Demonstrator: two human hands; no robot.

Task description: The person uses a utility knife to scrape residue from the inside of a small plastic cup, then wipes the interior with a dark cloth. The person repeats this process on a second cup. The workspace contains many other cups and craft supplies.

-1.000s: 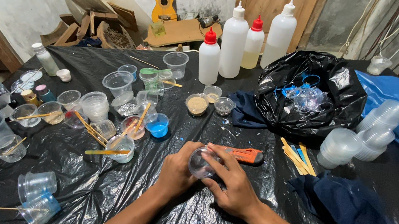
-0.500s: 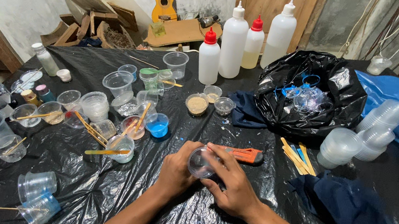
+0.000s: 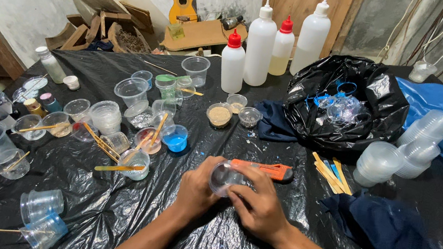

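Both hands, left hand point(image 3: 198, 188) and right hand point(image 3: 259, 205), wrap around a small clear cup point(image 3: 224, 177) (orange cutter point(image 3: 264, 170) just behind), gripping it low over the black plastic sheet point(image 3: 162, 220), probably for steadiness.

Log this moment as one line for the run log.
left hand: holding clear cup | right hand: on same cup | orange utility knife: just behind hands | surface: black plastic sheet

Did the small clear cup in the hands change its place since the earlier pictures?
No. The small clear cup stays just below the orange utility knife, as before.
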